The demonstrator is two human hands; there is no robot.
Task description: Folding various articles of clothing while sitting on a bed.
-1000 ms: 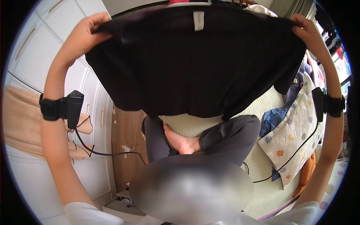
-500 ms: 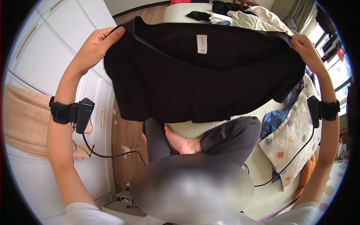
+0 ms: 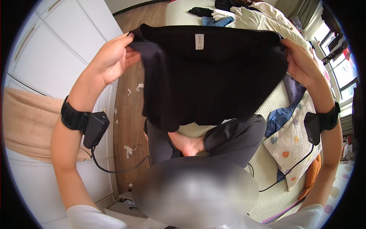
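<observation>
A black garment (image 3: 213,80) with a small white label (image 3: 199,42) inside its upper edge hangs spread in front of me, above my crossed legs. My left hand (image 3: 114,57) pinches its upper left corner between thumb and fingers. At the upper right corner, my right hand (image 3: 303,61) grips the cloth, its fingertips partly hidden behind the fabric. The garment's lower edge hangs loosely just over my dark trousers (image 3: 236,141). Whether it is a top or another kind of garment is not plain.
I sit on a bed with a pale textured cover (image 3: 267,183). White cupboards (image 3: 42,49) stand left, with a beige cloth (image 3: 34,122). Paper scraps (image 3: 129,150) lie on the wooden floor. A patterned quilt (image 3: 289,152) and blue cloth (image 3: 280,120) lie right; clothes (image 3: 251,19) pile at the far end.
Both hands have come closer together, the left moving right and the right moving left. The garment has narrowed and folds more at its left side, still held at both corners.
</observation>
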